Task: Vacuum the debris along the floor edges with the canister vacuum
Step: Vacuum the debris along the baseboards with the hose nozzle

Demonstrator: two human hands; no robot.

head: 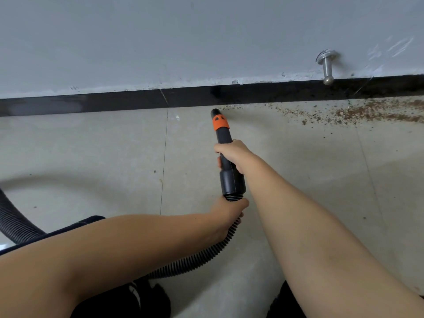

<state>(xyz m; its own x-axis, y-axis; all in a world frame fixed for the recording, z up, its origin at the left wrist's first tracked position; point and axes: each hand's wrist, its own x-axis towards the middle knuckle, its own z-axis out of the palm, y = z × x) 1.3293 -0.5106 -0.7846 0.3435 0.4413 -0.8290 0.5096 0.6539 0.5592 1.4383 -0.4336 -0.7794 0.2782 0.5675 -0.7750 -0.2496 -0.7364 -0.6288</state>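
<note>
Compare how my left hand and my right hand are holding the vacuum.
The right hand grips the rigid black nozzle tube, nearer the wall. The left hand grips the ribbed hose just behind the cuff, nearer the body. The right arm reaches straight forward; the left comes across from the side. Both curl around the vacuum.

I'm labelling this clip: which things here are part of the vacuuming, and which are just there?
In the job: nozzle, hose, debris, baseboard, right hand, left hand.
Just there: door stopper, wall.
</note>
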